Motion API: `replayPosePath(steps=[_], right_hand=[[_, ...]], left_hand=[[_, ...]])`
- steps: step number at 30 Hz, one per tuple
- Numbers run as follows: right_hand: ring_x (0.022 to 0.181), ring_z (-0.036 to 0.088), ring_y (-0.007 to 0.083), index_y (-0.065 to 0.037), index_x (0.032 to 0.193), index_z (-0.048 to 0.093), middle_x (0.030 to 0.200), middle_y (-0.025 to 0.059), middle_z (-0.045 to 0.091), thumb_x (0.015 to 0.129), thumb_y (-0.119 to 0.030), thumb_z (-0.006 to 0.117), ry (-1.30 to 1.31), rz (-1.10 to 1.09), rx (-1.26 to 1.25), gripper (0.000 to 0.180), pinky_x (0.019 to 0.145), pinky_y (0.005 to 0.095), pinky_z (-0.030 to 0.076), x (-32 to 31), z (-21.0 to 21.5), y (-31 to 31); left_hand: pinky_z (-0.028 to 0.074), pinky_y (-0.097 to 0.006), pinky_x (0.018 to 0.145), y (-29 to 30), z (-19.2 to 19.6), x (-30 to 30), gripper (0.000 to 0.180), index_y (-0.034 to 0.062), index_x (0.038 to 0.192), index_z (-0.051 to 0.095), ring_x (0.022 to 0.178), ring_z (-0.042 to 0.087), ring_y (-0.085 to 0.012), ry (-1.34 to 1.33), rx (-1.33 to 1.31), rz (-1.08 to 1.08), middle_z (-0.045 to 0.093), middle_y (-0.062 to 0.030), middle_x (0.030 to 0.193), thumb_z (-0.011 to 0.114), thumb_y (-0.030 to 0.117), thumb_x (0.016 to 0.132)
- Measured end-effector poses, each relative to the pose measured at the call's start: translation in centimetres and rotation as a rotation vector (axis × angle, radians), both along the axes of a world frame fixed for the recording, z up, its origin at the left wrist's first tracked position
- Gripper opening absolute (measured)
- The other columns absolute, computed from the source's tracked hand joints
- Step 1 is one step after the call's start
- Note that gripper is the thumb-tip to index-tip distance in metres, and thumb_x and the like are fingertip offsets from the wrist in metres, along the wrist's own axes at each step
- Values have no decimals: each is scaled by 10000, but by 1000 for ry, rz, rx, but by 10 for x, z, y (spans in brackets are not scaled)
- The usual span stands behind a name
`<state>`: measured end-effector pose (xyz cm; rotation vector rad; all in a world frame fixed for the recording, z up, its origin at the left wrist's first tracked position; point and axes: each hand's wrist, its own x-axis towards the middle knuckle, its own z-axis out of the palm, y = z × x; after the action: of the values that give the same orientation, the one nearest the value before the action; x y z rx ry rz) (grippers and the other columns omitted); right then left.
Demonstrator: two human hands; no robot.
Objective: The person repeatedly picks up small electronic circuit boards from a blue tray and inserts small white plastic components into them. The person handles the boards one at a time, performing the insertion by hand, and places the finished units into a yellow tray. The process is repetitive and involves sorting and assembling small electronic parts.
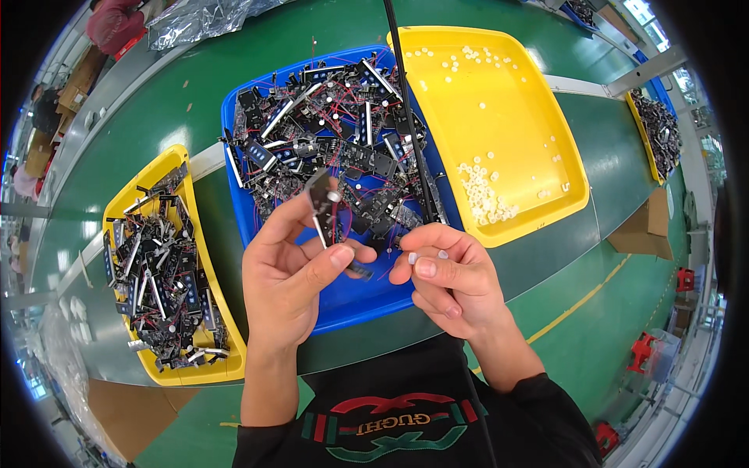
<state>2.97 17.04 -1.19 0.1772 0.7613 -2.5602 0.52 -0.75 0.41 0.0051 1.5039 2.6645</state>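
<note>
My left hand (285, 285) is closed around a small black circuit board assembly (320, 203) with thin red wires, held upright above the blue tray (343, 308). Just to its right, my right hand (464, 285) pinches small white round pieces (413, 257) between thumb and fingers. The two hands are apart, with thin wire between them. Behind them, the blue tray is heaped with similar board assemblies (351, 156), many with red wires and white strips. A yellow tray (507, 132) at the right holds scattered white round pieces (484, 195), thickest at its near left corner.
A second yellow tray (236, 366) on the left is piled with board assemblies. A black cable (402, 70) hangs down across the blue tray. Clear plastic sheeting (199, 23) lies at the back. To the right are a cardboard box (646, 226) and another filled tray (636, 117).
</note>
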Motion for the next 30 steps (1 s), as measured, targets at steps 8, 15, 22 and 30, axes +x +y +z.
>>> replayPosePath(steps=[8,15,22,30], right_hand=[[371,381,47,-20,972,593,866,196,637,848,-11,537,-77,-23,-210,137,363,169,278,-7,-9,3],[373,391,54,-12,977,574,857,211,634,858,-29,549,39,-58,-44,123,360,172,296,-6,9,-5],[379,400,50,14,960,555,824,205,633,862,-18,550,238,-89,43,104,351,170,298,-8,3,-8],[409,440,45,17,942,556,792,153,641,867,-14,555,388,-202,331,81,357,166,322,-7,11,-22]], left_hand=[[499,-264,498,-5,-3,-1,210,-29,1018,507,671,632,-219,-70,-70,-91,588,-126,892,564,72,842],[496,-254,490,-10,-7,0,147,-30,953,518,633,632,-202,-12,-19,-139,608,-137,857,569,68,857],[484,-234,637,-5,-7,3,152,-43,930,521,748,620,-158,137,-186,-53,611,-124,859,606,-36,804],[470,-237,737,-6,-4,7,203,-58,972,573,842,574,-137,201,-367,-67,557,-86,885,627,-60,777]])
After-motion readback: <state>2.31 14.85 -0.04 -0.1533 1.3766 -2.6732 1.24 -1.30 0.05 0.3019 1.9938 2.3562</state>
